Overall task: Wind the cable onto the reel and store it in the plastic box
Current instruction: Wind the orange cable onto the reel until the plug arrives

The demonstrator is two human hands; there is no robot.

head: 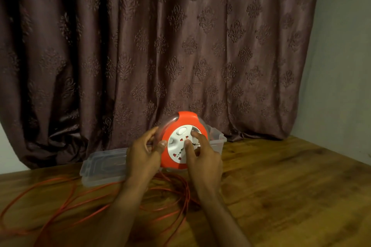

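The orange cable reel (185,120) with a white socket face stands upright above the table, held between both hands. My left hand (143,154) grips its left clear rim, thumb on the orange front. My right hand (202,156) lies on the white face, with fingertips pressed into it. The orange cable (66,194) leaves the reel's bottom and lies in loose loops across the table, left and centre. The clear plastic box (217,139) stands behind the reel, mostly hidden by it.
The box's clear lid (102,166) lies flat on the wooden table (291,186), left of the reel. A dark patterned curtain (160,46) hangs close behind. A bare wall stands at the right.
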